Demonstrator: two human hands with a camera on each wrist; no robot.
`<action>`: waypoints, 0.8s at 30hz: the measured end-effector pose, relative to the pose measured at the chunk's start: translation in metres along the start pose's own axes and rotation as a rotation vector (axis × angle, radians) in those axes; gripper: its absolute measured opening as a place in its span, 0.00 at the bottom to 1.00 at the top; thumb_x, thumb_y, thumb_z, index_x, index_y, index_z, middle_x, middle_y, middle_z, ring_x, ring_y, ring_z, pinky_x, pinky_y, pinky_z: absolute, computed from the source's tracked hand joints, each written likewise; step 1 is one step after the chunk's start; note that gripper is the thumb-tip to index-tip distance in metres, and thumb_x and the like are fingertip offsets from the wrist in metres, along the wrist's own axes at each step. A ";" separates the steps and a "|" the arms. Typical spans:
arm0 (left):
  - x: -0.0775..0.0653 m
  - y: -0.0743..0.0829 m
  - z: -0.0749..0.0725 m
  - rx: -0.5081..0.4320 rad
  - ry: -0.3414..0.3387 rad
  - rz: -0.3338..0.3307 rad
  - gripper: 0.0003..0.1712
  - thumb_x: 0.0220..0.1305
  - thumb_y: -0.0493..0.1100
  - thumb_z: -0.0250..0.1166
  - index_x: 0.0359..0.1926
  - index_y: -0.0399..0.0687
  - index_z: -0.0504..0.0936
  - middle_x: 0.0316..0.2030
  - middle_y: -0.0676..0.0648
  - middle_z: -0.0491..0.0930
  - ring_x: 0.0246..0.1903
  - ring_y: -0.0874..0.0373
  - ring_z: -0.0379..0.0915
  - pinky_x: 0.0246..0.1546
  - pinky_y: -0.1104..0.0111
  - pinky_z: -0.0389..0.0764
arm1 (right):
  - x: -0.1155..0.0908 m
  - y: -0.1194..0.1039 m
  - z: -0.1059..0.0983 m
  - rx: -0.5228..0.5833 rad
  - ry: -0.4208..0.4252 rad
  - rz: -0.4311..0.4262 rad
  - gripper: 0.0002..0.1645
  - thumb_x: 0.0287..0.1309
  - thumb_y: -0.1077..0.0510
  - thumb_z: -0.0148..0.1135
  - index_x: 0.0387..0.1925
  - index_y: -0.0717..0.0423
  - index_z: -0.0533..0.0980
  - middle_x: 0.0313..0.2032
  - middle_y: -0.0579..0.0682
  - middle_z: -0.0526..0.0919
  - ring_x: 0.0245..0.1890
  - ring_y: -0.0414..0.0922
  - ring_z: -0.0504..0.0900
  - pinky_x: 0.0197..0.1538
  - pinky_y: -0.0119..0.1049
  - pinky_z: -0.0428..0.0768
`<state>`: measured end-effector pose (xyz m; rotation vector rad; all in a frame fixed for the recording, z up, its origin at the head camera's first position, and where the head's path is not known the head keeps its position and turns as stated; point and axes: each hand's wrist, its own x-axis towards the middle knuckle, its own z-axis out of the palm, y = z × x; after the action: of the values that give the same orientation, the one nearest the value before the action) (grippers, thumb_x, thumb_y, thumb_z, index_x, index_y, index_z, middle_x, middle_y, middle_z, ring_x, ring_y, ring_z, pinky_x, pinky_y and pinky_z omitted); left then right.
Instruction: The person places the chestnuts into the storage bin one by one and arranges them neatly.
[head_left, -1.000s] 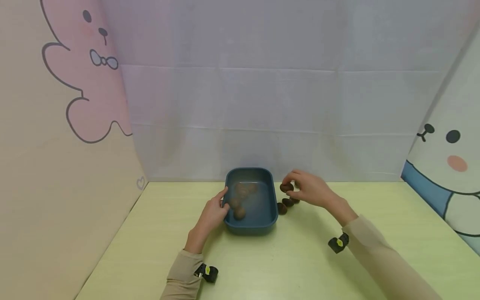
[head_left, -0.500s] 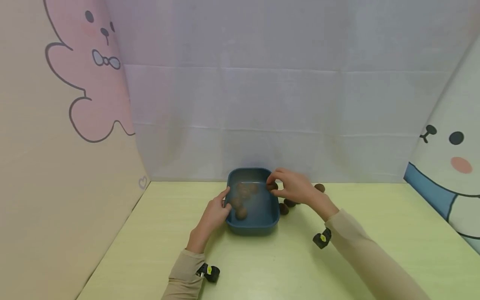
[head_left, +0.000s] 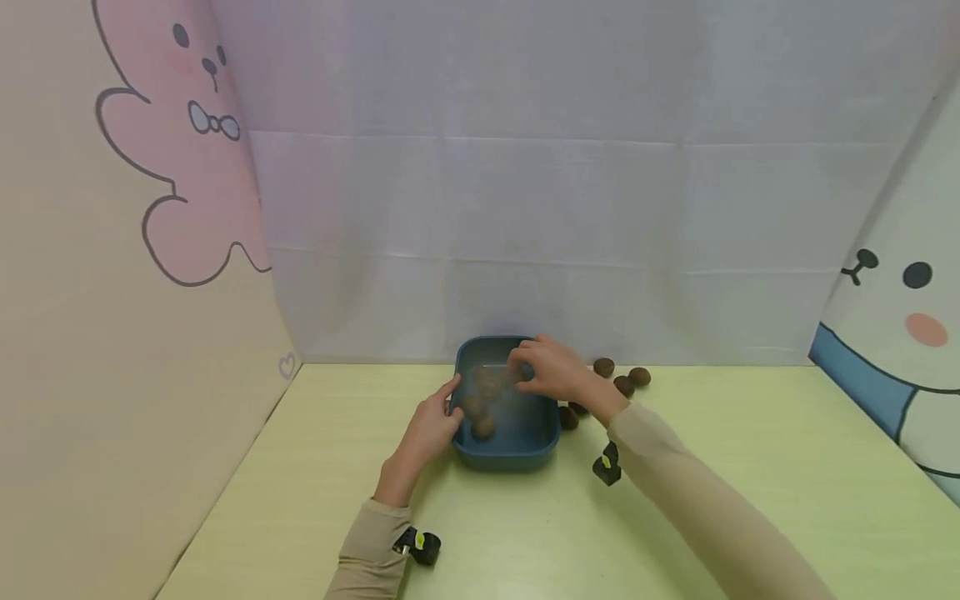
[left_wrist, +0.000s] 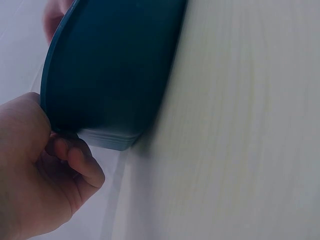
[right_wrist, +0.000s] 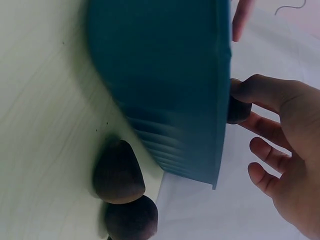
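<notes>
A dark blue rectangular bin (head_left: 504,461) stands on the table, with several brown chestnuts (head_left: 483,427) in it, blurred. My left hand (head_left: 427,429) grips the bin's left rim; in the left wrist view its fingers curl against the outside of the bin. Over the right part of the bin is my right hand (head_left: 557,368), pinching a chestnut (right_wrist: 239,110) between thumb and fingers at rim height. More chestnuts (head_left: 603,367) lie on the table to the bin's right, partly hidden by the right wrist. Two large ones (right_wrist: 119,172) show below the bin in the right wrist view.
The pale yellow-green table (head_left: 300,500) ends at a white curtain-like backdrop (head_left: 480,200) close behind the bin. Printed panels with a pink bear (head_left: 202,183) and a white cartoon animal (head_left: 915,350) close off the left and right sides.
My right hand has moved left with the chestnut, from beside the bin to over its inside. More of the loose chestnuts on the right are now uncovered. The left hand keeps its grip.
</notes>
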<state>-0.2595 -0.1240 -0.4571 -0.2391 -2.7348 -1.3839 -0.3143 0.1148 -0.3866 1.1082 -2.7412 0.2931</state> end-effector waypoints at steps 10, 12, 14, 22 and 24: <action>0.000 0.000 0.000 -0.004 0.005 0.003 0.39 0.62 0.36 0.52 0.76 0.47 0.61 0.13 0.56 0.57 0.14 0.62 0.50 0.17 0.72 0.56 | 0.019 0.006 0.016 -0.036 -0.055 -0.006 0.11 0.51 0.55 0.75 0.39 0.45 0.84 0.41 0.45 0.85 0.41 0.49 0.73 0.49 0.50 0.73; -0.001 0.000 0.000 -0.003 0.005 0.000 0.38 0.62 0.36 0.52 0.76 0.47 0.60 0.13 0.55 0.57 0.14 0.62 0.50 0.17 0.72 0.56 | 0.022 0.006 0.018 -0.065 -0.072 0.003 0.12 0.50 0.54 0.75 0.38 0.44 0.84 0.40 0.44 0.85 0.41 0.49 0.72 0.49 0.51 0.72; -0.001 0.000 0.000 -0.003 0.003 -0.001 0.38 0.62 0.36 0.52 0.76 0.47 0.60 0.13 0.55 0.57 0.14 0.62 0.50 0.17 0.72 0.56 | 0.024 0.006 0.021 -0.103 -0.088 0.012 0.12 0.49 0.53 0.75 0.38 0.43 0.84 0.39 0.43 0.85 0.41 0.50 0.72 0.47 0.51 0.71; -0.001 0.000 0.001 -0.004 0.010 0.004 0.38 0.62 0.37 0.52 0.76 0.48 0.61 0.13 0.55 0.57 0.14 0.62 0.50 0.17 0.72 0.56 | 0.031 0.000 0.032 -0.173 -0.138 0.039 0.08 0.53 0.50 0.72 0.34 0.44 0.82 0.36 0.43 0.84 0.41 0.50 0.72 0.43 0.46 0.66; -0.001 -0.001 0.001 -0.005 0.007 0.008 0.38 0.63 0.37 0.52 0.76 0.47 0.61 0.12 0.55 0.57 0.14 0.62 0.50 0.17 0.72 0.56 | 0.031 0.000 0.033 -0.168 -0.133 0.036 0.08 0.55 0.49 0.71 0.36 0.44 0.82 0.37 0.43 0.84 0.41 0.50 0.71 0.44 0.47 0.66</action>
<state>-0.2584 -0.1241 -0.4586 -0.2440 -2.7222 -1.3866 -0.3389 0.0861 -0.4115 1.0707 -2.8406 -0.0070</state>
